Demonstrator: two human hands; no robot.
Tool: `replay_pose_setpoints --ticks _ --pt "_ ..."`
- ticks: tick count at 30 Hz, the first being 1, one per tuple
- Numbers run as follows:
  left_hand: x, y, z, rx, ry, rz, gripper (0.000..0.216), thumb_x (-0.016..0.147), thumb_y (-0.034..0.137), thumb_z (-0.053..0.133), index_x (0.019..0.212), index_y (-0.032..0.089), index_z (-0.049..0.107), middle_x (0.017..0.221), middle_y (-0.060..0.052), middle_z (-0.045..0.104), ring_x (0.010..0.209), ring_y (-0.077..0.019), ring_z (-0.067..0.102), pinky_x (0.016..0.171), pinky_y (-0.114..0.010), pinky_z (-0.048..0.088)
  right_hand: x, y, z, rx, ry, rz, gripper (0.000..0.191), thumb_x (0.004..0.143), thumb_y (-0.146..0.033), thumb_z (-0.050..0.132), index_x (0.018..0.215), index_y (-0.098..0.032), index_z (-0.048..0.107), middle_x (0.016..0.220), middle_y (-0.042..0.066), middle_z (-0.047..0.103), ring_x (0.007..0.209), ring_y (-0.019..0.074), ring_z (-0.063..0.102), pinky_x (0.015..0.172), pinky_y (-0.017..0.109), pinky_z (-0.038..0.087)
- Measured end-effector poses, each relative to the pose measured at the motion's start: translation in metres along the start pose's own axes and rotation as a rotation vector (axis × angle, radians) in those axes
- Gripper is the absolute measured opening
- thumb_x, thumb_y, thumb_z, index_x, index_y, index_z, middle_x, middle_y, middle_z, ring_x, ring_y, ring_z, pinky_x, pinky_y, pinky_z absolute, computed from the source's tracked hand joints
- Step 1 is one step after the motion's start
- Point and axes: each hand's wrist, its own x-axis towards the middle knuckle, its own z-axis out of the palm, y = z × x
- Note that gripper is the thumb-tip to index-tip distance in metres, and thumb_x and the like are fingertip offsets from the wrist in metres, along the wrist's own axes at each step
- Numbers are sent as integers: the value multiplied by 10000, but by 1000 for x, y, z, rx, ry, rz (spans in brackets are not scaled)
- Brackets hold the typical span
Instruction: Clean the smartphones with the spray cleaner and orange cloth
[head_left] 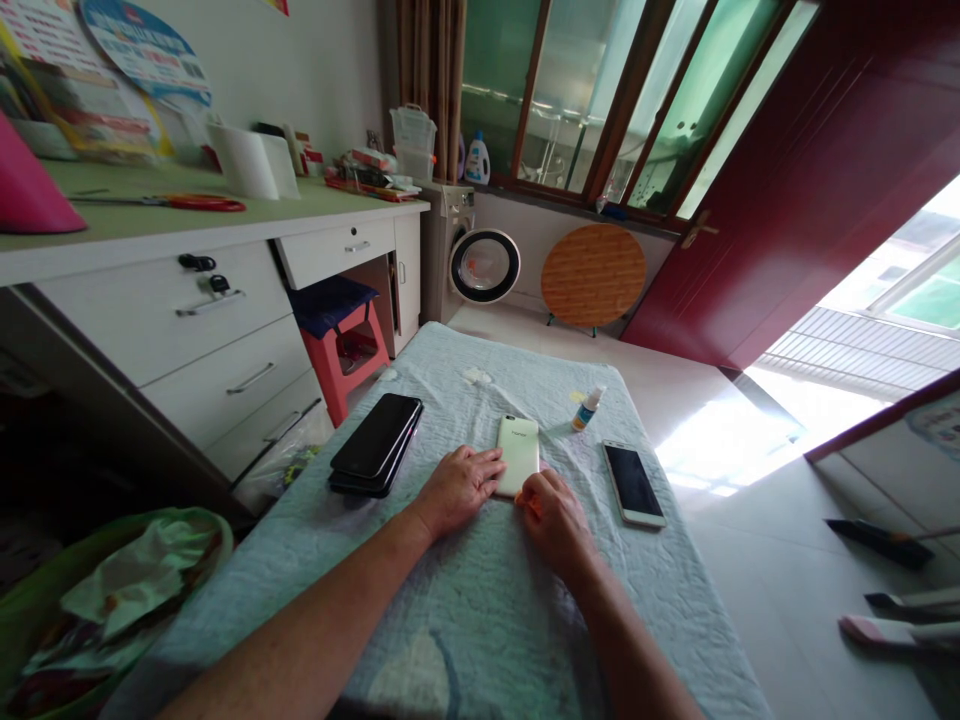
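A pale cream smartphone (517, 450) lies back side up on the cloth-covered table. My left hand (461, 488) rests flat at its left edge, fingers stretched out and fingertips touching the phone. At the phone's lower right corner my right hand (556, 520) is closed around a small orange cloth (529, 500), most of it hidden by the fingers. To the right lies a white-framed smartphone (634, 485), dark screen up. Stacked dark phones (379, 440) lie left of my left hand. A small spray bottle (588, 409) stands beyond my right hand.
The table has a light blue quilted cover (465, 620). A white desk with drawers (217, 330) runs along the left, with a red stool (349, 350) beside it. A filled green bin (120, 600) sits at lower left. Further back are an open washing machine (442, 215) and a round wooden tabletop (592, 275).
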Motion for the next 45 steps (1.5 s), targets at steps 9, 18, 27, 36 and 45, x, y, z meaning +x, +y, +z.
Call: replay_pose_setpoints --ticks 9,18,27,36,45 --pt "0 2 -2 10 -5 13 340 934 309 544 1262 262 624 1385 -7 568 1012 -230 553 932 -369 434 9 -12 24 -106 14 -116 126 882 -104 538 804 -201 561 838 27 580 802 165 522 756 258 397" --pt "-1 1 -2 0 -7 9 340 937 307 539 1266 272 620 1389 2 563 1036 -223 554 949 -371 427 8 -13 19 -116 9 -106 144 864 -81 537 794 -203 564 834 22 583 816 167 522 770 259 391" --pt "-1 -3 4 -14 31 10 377 901 248 571 1272 297 616 1384 20 568 1030 -214 556 952 -368 431 -2 -2 -4 -93 -5 5 233 722 20 494 771 -202 543 846 20 572 830 161 510 770 247 377" --pt "-1 0 2 9 28 5 354 903 249 562 1247 276 638 1374 10 578 1001 -221 559 930 -372 445 -1 -1 4 -95 35 -10 214 738 -5 497 760 -215 533 830 23 564 842 175 509 770 258 383" --pt "-1 1 0 4 5 12 327 934 281 540 1246 274 634 1376 1 575 1025 -217 557 943 -366 423 6 -12 20 -107 49 -92 147 843 -67 525 784 -196 562 835 32 581 841 172 505 793 263 383"
